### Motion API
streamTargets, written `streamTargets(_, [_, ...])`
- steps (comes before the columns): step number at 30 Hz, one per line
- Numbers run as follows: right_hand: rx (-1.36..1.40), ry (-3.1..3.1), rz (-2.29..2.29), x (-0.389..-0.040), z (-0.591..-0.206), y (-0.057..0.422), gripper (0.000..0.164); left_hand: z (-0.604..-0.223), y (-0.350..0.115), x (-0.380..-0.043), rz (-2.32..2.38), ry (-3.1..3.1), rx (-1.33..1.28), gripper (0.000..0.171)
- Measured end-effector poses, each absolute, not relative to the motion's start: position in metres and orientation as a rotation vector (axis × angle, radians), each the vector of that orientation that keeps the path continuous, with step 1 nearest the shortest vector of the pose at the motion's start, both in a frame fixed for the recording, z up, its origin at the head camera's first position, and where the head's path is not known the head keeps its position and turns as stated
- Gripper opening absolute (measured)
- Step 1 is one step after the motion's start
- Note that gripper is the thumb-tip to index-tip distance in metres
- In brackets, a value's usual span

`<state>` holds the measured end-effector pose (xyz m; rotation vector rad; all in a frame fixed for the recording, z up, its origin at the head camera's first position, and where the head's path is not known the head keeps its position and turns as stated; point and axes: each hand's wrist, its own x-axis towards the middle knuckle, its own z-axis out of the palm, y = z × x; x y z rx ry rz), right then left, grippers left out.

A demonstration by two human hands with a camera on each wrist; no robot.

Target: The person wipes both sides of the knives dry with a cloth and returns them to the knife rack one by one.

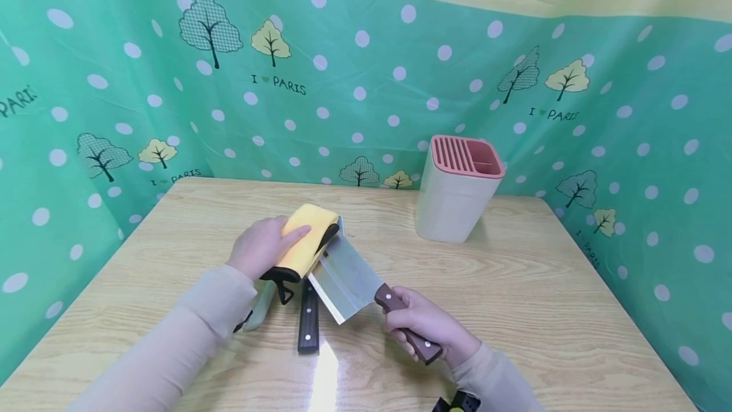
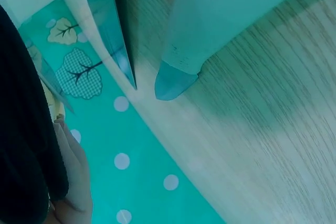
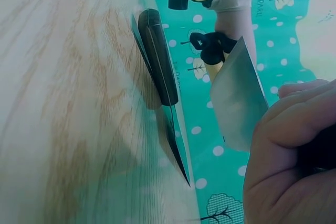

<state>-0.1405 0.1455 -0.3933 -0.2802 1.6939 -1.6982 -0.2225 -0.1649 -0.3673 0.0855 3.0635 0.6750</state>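
Note:
My left hand (image 1: 260, 247) holds a folded yellow cloth (image 1: 309, 234) with black edging, its thumb across the top. The cloth lies against the blade of a cleaver (image 1: 349, 275), near the end away from the handle. My right hand (image 1: 426, 323) grips the cleaver's brown riveted handle, which slants down to the right. Below the blade, a knife (image 1: 309, 323) with a dark riveted handle lies on the table; its blade is mostly hidden in the head view. Beside it, partly under my left forearm, is a pale green object (image 1: 261, 308), its kind unclear.
A white knife holder (image 1: 452, 208) with a pink slotted top stands at the back right of the wooden table (image 1: 549, 310). Behind the table hangs a green dotted curtain (image 1: 354, 49) with printed trees. A small black device (image 1: 457, 402) sits by my right sleeve.

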Motion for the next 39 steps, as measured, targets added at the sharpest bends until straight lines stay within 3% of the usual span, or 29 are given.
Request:
streamTargets(28, [-0.307, 1.698, -1.702, -0.141, -0.393, 0.154, 0.027, -0.37, -0.176, -0.222, 0.76, 2.989, -0.085, 0.069])
streamTargets(39, [-0.279, 1.708, -1.722, -0.141, -0.389, 0.158, 0.031, -0.381, -0.18, -0.221, 1.165, 2.773, -0.225, 0.085])
